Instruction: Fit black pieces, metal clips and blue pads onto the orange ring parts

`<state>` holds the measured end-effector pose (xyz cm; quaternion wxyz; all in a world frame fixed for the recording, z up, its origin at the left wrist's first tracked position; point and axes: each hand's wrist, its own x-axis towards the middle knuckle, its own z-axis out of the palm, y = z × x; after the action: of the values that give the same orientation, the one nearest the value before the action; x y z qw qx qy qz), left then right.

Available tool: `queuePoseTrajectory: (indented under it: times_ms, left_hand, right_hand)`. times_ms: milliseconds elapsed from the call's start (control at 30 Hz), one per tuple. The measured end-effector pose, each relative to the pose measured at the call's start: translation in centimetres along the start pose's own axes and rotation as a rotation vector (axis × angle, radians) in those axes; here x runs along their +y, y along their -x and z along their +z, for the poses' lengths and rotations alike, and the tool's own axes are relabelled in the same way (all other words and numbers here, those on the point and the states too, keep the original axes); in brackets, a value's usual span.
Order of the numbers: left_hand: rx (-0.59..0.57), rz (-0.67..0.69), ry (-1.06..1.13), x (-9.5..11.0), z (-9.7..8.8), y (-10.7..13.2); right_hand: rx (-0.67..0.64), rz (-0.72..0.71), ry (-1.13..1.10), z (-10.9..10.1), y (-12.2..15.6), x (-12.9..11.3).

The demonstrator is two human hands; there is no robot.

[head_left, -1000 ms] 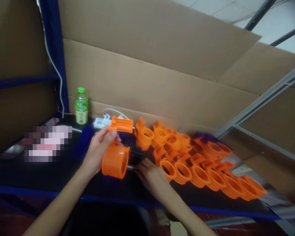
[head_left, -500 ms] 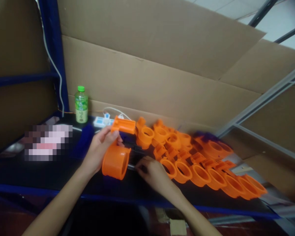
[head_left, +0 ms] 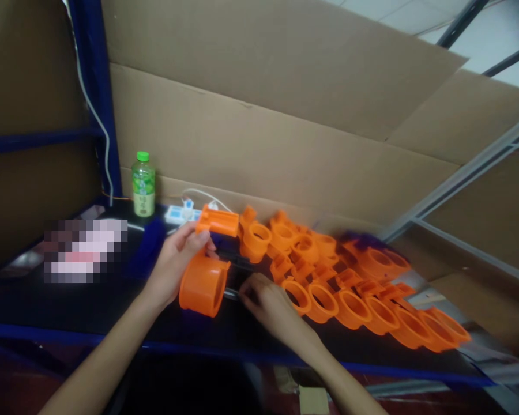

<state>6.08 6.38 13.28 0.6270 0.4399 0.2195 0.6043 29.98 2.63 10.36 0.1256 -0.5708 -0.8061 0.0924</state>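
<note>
"Orange plastic ring-and-bracket part (head_left: 202, 286); how will it handle?"

"Light and stiff, I'd judge; best held at its middle, where the left hand (head_left: 172, 264) grips it above the black tabletop (head_left: 69, 305); the right hand (head_left: 269, 300) curls nearby, palm down; whether around anything, I cannot tell."

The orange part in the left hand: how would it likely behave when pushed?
The orange part seems smooth, shiny plastic, so probably stiff and slippery. It looks hollow, so perhaps light, and being rounded below, might roll.
</note>
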Motion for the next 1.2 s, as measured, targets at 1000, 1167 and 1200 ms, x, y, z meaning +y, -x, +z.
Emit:
queuePoseTrajectory:
  times_ms: [1000, 1167, 1200]
  left_hand:
    - [-0.202, -0.016, -0.148, -0.6, -0.1, 0.0]
    - [-0.192, 0.022, -0.168, -0.6, 0.1, 0.1]
    - [-0.191, 0.025, -0.165, -0.6, 0.2, 0.1]
  right_hand:
    - [0.192, 0.095, -0.608, -11.5, 0.5, -4.9]
    - [0.184, 0.098, -0.591, -11.5, 0.7, -4.9]
    - [0.187, 0.096, -0.583, -11.5, 0.7, -4.9]
